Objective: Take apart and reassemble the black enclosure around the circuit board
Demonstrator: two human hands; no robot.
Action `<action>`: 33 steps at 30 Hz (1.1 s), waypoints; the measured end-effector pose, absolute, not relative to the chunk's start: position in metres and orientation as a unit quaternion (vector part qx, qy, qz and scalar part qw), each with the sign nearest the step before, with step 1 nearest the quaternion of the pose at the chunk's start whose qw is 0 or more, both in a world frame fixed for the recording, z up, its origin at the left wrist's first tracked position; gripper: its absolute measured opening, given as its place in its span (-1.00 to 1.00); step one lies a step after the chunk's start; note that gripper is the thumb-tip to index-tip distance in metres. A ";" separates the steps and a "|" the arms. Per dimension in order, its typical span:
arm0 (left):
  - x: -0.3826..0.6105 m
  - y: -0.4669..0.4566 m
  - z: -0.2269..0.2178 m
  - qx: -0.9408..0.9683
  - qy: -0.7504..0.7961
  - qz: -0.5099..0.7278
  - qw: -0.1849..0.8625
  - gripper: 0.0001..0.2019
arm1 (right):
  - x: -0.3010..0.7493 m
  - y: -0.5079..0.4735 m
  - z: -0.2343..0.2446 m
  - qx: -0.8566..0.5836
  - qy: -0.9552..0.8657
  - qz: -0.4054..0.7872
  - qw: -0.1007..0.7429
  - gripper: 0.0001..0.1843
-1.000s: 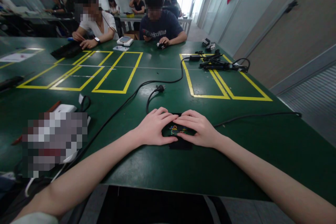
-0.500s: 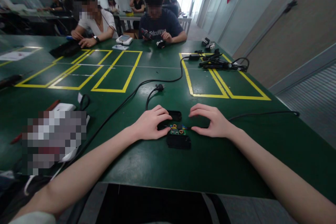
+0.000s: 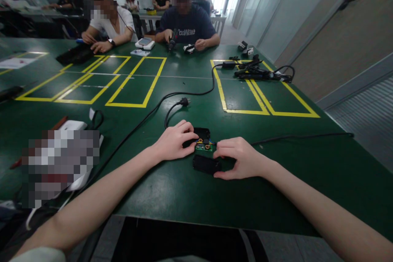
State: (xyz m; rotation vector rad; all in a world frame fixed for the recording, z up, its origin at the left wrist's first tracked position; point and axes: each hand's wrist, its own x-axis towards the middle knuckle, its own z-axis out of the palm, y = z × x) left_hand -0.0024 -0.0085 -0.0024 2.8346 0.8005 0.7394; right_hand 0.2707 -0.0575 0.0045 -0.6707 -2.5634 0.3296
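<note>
A small green circuit board [image 3: 204,147] with copper-wound rings lies at the table's near middle. My left hand [image 3: 175,142] pinches its left end between thumb and fingers. Just behind the board, partly overlapped by it, is a black casing half [image 3: 203,132]. A second black casing half [image 3: 205,164] rests in front of the board. My right hand [image 3: 241,159] curves around that piece's right end, thumb on the near side and fingers on the far side, still apart. Whether the fingertips press on it is hard to see. A cable [image 3: 303,135] runs off right from behind this hand.
A power plug [image 3: 184,102] on a short cord lies beyond my left hand. A long black cable [image 3: 172,95] crosses the green table [image 3: 147,196] to an adapter [image 3: 228,65] and bundled cords [image 3: 260,74]. Pixelated items sit at left. Two people work across the table.
The board has shifted away from me, onto the far casing half's edge, with my left hand. My right hand has come nearer, from beside the board to the near casing half.
</note>
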 end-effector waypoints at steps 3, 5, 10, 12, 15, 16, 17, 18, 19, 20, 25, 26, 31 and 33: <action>-0.005 -0.002 -0.004 0.940 0.241 0.240 0.035 -0.75 | 0.267 -0.059 0.000 -0.240 -0.934 0.093 0.246 -0.76; -0.006 0.002 -0.006 0.940 0.237 0.242 0.029 -0.74 | 0.266 -0.058 -0.003 -0.246 -0.934 0.067 0.252 -0.75; -0.009 0.005 -0.006 0.941 0.227 0.248 0.028 -0.73 | 0.272 -0.051 -0.001 -0.284 -0.923 0.017 0.260 -0.69; -0.011 0.006 -0.004 0.941 0.228 0.248 0.027 -0.74 | 0.278 -0.046 0.000 -0.311 -0.913 0.018 0.264 -0.72; -0.014 0.007 0.000 0.939 0.233 0.253 0.030 -0.75 | 0.287 -0.038 -0.001 -0.343 -0.906 0.031 0.246 -0.77; -0.015 0.007 0.001 0.938 0.235 0.253 0.034 -0.76 | 0.288 -0.036 -0.003 -0.346 -0.907 0.040 0.238 -0.81; -0.017 0.007 0.002 0.937 0.238 0.252 0.038 -0.76 | 0.290 -0.034 -0.004 -0.346 -0.907 0.050 0.233 -0.84; -0.018 0.007 0.003 0.937 0.242 0.249 0.043 -0.76 | 0.290 -0.033 -0.006 -0.344 -0.908 0.059 0.232 -0.86; -0.019 0.007 0.004 0.937 0.246 0.244 0.050 -0.76 | 0.290 -0.032 -0.007 -0.343 -0.907 0.067 0.235 -0.87; -0.020 0.007 0.004 0.936 0.251 0.241 0.056 -0.75 | 0.290 -0.032 -0.008 -0.342 -0.905 0.075 0.240 -0.87; -0.025 0.007 0.006 0.930 0.267 0.239 0.081 -0.71 | 0.290 -0.034 -0.009 -0.347 -0.894 0.106 0.263 -0.86; -0.025 0.008 0.006 0.929 0.271 0.240 0.082 -0.70 | 0.291 -0.034 -0.009 -0.352 -0.891 0.113 0.264 -0.85; -0.029 0.010 0.007 0.926 0.285 0.236 0.078 -0.65 | 0.292 -0.037 -0.006 -0.362 -0.882 0.131 0.271 -0.84; -0.030 0.009 0.007 0.926 0.285 0.229 0.091 -0.66 | 0.291 -0.039 -0.004 -0.358 -0.884 0.140 0.266 -0.81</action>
